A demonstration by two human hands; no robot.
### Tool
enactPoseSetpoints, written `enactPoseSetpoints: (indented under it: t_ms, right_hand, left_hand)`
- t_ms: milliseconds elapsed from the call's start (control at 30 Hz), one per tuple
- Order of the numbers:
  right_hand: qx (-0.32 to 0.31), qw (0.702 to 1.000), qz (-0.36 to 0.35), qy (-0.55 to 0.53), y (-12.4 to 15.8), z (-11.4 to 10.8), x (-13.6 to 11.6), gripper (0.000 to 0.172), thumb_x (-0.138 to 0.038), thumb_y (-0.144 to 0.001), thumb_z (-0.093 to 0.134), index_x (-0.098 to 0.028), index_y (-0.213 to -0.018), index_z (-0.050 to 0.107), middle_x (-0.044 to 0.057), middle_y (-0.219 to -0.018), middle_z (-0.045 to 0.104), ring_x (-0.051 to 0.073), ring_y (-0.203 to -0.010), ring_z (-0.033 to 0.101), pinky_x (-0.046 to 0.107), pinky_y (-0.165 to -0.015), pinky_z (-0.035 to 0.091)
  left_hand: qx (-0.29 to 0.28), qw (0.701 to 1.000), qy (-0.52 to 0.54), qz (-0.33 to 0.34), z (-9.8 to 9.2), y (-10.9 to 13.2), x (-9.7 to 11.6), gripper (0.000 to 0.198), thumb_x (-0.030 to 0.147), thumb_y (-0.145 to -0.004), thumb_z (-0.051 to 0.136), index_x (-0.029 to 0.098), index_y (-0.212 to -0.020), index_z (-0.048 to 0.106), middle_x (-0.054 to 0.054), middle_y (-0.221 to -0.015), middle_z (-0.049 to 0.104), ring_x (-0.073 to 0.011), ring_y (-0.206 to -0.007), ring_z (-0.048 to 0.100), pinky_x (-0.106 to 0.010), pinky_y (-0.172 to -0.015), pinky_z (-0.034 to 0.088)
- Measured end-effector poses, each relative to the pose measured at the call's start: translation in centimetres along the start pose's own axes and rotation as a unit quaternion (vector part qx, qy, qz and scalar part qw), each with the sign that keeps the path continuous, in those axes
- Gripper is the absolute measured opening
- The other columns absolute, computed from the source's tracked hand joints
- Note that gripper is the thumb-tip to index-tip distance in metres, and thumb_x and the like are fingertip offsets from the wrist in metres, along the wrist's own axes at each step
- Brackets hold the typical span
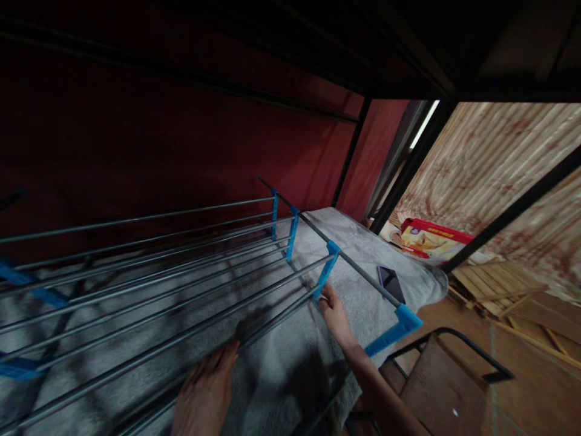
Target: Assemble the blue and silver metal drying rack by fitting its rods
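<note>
My L hand (206, 390), bottom of frame just L of ctr, lies over the near lower bar (261, 333) of the rack; fingers are straight-ish & close together. Can't tell from here if they're wrapped on it or just resting; prob. there to steady that side.

My R hand (333, 312), R of ctr, reaches to the foot of the blue bracket (325, 272), where the lower bar meets it. Fingers part-bent, thumb near them, but tips are partly hidden, so can't tell if it's a firm grip or only a touch. I'd say it's placed there b/c that joint is where bar & bracket need lining up.

The rack (218, 320) itself runs from L edge to ctr-right: thin dark bars, approx. parallel, w/ blue brackets at both ends keeping them spaced. It's on the grey blanket (336, 224), prob. b/c the bed gives a wide, soft surface for a long frame.

Phone (391, 283) lies flat on the blanket, R of ctr, beyond the rack's end bar (358, 266), apart from both hands; maybe put there to be out of the way. Chair (445, 381) at lower R, red/yellow box (436, 239) at mid R.
</note>
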State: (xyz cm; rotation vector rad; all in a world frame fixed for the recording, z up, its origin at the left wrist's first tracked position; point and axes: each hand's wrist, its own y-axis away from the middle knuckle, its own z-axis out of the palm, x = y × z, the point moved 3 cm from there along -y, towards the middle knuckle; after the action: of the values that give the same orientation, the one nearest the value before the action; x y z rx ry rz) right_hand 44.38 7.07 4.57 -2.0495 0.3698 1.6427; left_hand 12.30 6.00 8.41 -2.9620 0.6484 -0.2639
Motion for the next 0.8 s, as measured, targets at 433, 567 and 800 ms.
enactPoseSetpoints:
  t_ms: [433, 567, 800]
  right_hand:
    - [-0.018, 0.994, 0.088, 0.066, 0.7, -1.2, 1.7, 0.076, -0.048, -0.079, 0.063, -0.019, -0.148, 0.052, 0.015, -0.141, 0.064, 0.033, -0.125, 0.063, 0.052, -0.115, 0.042]
    - [0.011, 0.991, 0.109, 0.079, 2.3, -1.3, 1.0, 0.088, -0.056, -0.081, 0.066, -0.022, -0.158, 0.04, 0.014, -0.148, 0.058, 0.036, -0.134, 0.056, 0.055, -0.117, 0.039]
    - [-0.123, 0.98, -0.09, 0.129, 6.8, 3.0, -6.8, 0.046, -0.053, -0.093, 0.054, -0.022, -0.123, 0.07, 0.012, -0.132, 0.069, 0.034, -0.125, 0.062, 0.055, -0.114, 0.043]
  left_hand:
    - [-0.071, 0.996, 0.037, -0.048, -1.3, 0.1, 2.9, 0.065, -0.006, -0.089, 0.032, 0.019, -0.144, 0.059, -0.012, -0.14, 0.067, -0.0241, -0.131, 0.061, -0.044, -0.115, 0.045]
    - [-0.037, 0.996, 0.071, -0.036, -0.8, 0.5, 2.8, 0.054, 0.0, -0.094, 0.038, 0.017, -0.141, 0.057, -0.013, -0.138, 0.065, -0.025, -0.13, 0.058, -0.045, -0.117, 0.042]
    - [-0.012, 0.999, 0.053, -0.002, -1.4, 0.8, 3.1, 0.047, 0.008, -0.097, 0.039, 0.012, -0.141, 0.055, -0.016, -0.133, 0.066, -0.0266, -0.126, 0.059, -0.043, -0.114, 0.043]
